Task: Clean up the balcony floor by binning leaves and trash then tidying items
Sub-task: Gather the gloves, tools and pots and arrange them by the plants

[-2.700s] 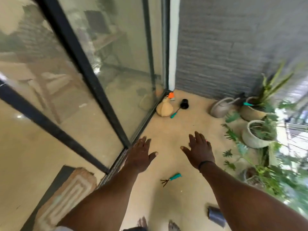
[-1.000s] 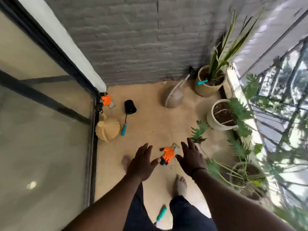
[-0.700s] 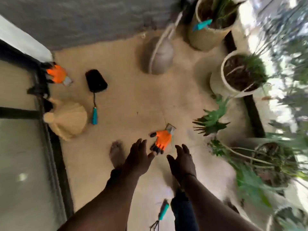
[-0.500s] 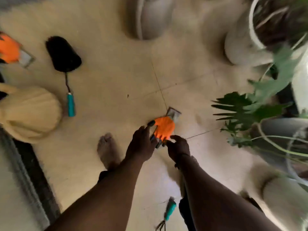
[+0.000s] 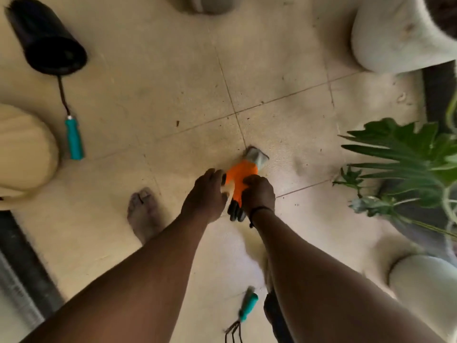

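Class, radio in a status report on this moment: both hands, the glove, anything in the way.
Right hand grips orange glove on floor. Left hand at its other edge, grip unclear. Nothing blocking; hand rake lies near the feet.

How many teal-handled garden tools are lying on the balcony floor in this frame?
2. One teal-handled tool lies at the left, beside the tan hat, its shaft running up to the black pot. The hand rake lies at the bottom between the forearms. Others may lie out of frame.

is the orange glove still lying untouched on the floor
No, the right hand grips the orange glove and the left hand is against its other side.
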